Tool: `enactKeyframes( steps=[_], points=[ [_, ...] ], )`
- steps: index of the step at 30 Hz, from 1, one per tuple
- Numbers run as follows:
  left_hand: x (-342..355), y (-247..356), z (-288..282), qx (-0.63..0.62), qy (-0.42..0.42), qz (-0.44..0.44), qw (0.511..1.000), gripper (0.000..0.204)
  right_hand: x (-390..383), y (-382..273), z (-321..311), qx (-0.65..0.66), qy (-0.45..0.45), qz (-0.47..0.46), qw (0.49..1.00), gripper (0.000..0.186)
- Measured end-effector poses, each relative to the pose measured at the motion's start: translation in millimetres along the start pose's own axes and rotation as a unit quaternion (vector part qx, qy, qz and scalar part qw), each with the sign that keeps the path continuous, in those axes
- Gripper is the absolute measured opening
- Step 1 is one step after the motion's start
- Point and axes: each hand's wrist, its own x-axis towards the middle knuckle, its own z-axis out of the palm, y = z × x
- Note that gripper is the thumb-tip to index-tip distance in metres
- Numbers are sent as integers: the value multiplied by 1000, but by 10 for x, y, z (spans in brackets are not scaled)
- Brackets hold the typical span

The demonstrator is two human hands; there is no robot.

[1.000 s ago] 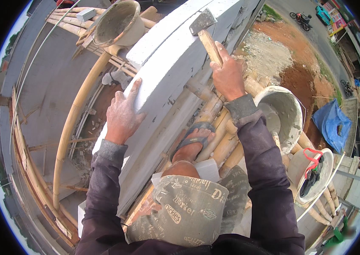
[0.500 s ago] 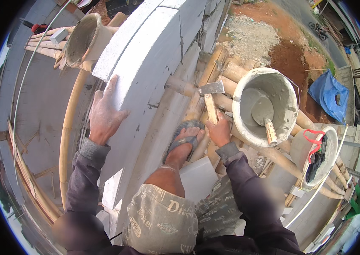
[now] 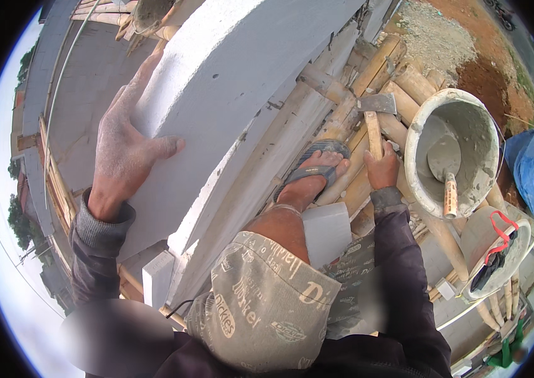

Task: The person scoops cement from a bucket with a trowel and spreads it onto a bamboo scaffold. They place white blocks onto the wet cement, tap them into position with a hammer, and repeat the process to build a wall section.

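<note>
My left hand point(image 3: 125, 142) lies along the end edge of a white lightweight block point(image 3: 216, 75) on top of the wall. Its fingers are stretched over the outer side, and the thumb is spread on the upper face. Dust coats the skin. In my right hand point(image 3: 382, 169) is the wooden handle of a hammer point(image 3: 376, 104) with a flat, blade-like metal head. The hammer stays apart from the block, beside the wall above the bamboo poles. Just right of it, a mortar bucket point(image 3: 415, 160) contains grey mortar and a trowel point(image 3: 450, 195).
My sandalled foot point(image 3: 317, 173) stands on bamboo poles point(image 3: 368, 75) by the wall. A cut block point(image 3: 327, 233) lies near my leg. Further right are a second bucket point(image 3: 519, 258) with a red strap and a blue tarp point(image 3: 528, 167). Another bucket point(image 3: 150, 16) sits beyond the wall.
The view has swung left and closer over the block, so the buckets appear further right. My left hand's fingers are stretched out further along the block's edge. The hammer remains in my right hand.
</note>
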Motion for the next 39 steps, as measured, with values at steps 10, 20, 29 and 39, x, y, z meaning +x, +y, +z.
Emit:
enactKeyframes(
  steps=[10,20,29,39],
  points=[
    [-1262,158,-666,212,4,-39,976,111,72,77,10,10,-15,15,1000,46],
    [-2204,-392,-597,121,-25,-242,962,114,37,19,-16,-8,-19,24,999,43],
    [-2735,-713,-469,-14,116,-308,944,117,95,191,100,-16,2,35,999,53],
    [-2756,-1254,-27,-47,177,-305,934,115,12,-280,-119,-60,-64,-75,993,42]
  ],
)
